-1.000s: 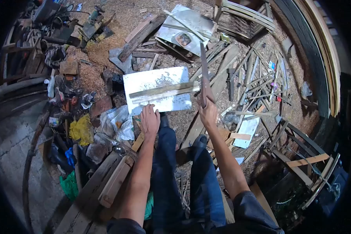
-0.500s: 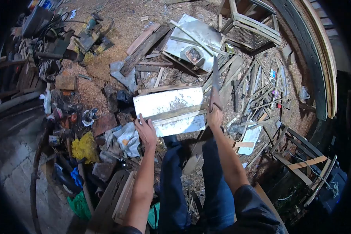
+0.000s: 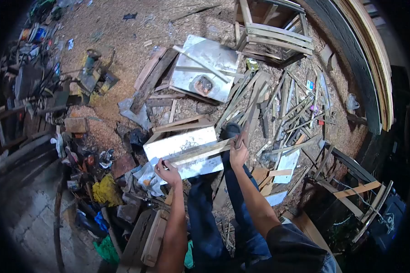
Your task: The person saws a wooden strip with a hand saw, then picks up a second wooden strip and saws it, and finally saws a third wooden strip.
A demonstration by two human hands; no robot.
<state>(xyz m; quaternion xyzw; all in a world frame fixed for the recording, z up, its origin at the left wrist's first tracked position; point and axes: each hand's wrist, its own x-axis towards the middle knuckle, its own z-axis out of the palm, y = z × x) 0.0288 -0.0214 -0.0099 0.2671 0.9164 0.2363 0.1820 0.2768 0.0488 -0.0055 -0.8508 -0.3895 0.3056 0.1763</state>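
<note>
I had the left hand at the near left end of a pale wooden strip, its fingers partly curled, the thumb and forefinger close about that end. They looked to be gripping it lightly, though I couldn't tell how firmly. The right hand had its fingers clenched around the handle of a handsaw, whose blade pointed up and away from me. The strip's other end met that same hand; whether those fingers pinched it too, I couldn't make out.

So the strip ran between the two hands, slanting up to the right across a scuffed white panel. I couldn't judge whether its underside touched the panel. The person's legs stood just below, with one dark shoe near the saw. To the right, loose wooden slats lay scattered over the shavings.
</note>
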